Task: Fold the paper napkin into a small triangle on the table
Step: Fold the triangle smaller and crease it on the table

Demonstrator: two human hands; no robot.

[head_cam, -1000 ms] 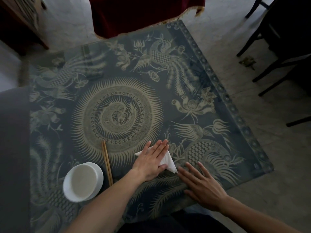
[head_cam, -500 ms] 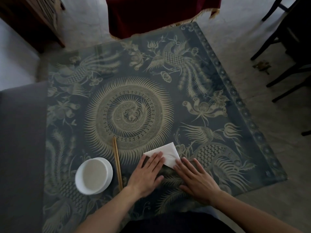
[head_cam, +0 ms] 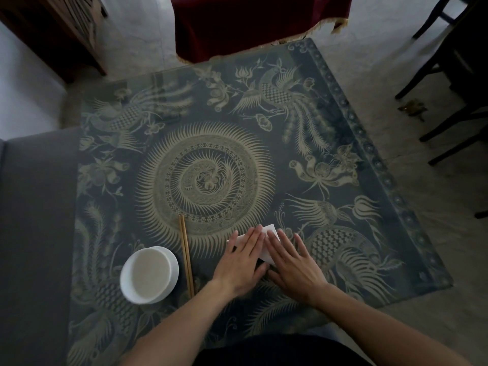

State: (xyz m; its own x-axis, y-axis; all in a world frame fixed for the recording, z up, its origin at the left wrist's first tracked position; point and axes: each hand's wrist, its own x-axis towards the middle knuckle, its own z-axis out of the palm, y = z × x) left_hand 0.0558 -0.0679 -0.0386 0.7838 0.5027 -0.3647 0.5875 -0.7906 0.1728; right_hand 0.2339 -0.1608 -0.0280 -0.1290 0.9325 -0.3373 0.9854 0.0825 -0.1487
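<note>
- The left hand (head_cam: 241,262) lies flat, palm down, fingers straight and close together, pressing on the left part of the one white napkin (head_cam: 269,231).
- The right hand (head_cam: 293,262) lies the same way just beside it, fingers straight and slightly spread, pressing on the napkin's right part; neither hand grips anything.
- The napkin sits on the near right part of the counter (head_cam: 343,128), mostly hidden under the two hands; a white corner shows beyond the fingertips and a strip shows between the hands.
- Two wooden chopsticks (head_cam: 186,254) lie side by side, touching, just left of the left hand.
- One white bowl (head_cam: 149,274) stands left of the chopsticks, near them.
- The counter bears a gold bird and flower pattern on dark blue.
- One dark red cloth (head_cam: 258,22) hangs beyond the far edge.
</note>
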